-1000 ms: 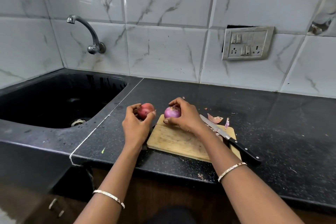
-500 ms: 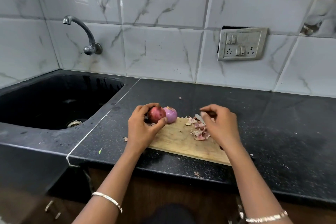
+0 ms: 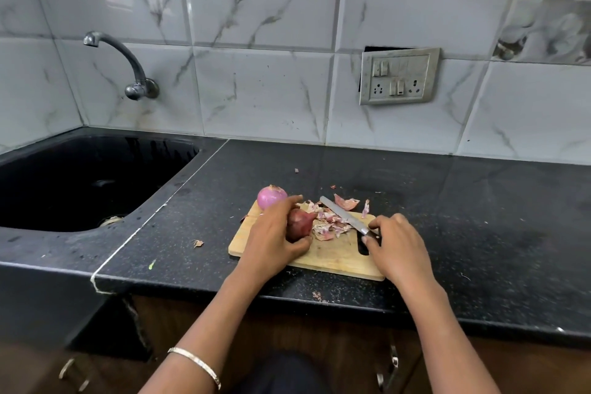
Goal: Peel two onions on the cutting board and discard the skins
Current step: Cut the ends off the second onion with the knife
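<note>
Two hands: left (image 3: 271, 233) grips unpeeled onion (image 3: 299, 223), right (image 3: 395, 243) grasps knife (image 3: 343, 216).

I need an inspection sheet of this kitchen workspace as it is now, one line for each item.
Surface: black speckled countertop, small scraps on it.
Job's things: peeled onion at the cutting board far corner; unpeeled onion in the left hand; onion skins piled on the board.
Clutter: stray skin beside the board.
Grippers: right hand closing on the knife handle.
Cables: nothing seen.
Surroundings: sink, tap, switch panel.
</note>
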{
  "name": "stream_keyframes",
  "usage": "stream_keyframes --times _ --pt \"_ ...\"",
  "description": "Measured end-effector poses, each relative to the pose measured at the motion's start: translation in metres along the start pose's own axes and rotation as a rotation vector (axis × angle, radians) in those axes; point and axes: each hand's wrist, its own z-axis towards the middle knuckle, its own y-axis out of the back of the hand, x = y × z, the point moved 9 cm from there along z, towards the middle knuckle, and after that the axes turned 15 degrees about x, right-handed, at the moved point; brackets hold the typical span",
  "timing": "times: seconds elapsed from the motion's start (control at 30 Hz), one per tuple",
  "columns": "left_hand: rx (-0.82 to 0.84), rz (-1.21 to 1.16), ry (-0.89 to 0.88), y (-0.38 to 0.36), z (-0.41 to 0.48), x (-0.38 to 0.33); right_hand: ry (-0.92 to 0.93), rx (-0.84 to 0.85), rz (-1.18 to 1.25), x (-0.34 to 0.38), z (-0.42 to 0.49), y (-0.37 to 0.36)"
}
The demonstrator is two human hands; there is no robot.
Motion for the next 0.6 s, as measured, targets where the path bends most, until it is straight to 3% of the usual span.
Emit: stream_keyframes --times 0.23,0.47,0.6 --pt "-0.021 -0.022 -0.004 0.003 0.005 0.003 0.004 -0.068 -0.018 0.011 -0.009 0.001" --pt "0.055 0.0 -0.017 0.003 0.019 0.008 0.151 -0.107 0.282 0.03 -0.029 0.011" --pt "0.005 -0.047 0.011 0.002 0.018 0.014 0.257 -0.071 0.376 0.043 -0.043 0.004"
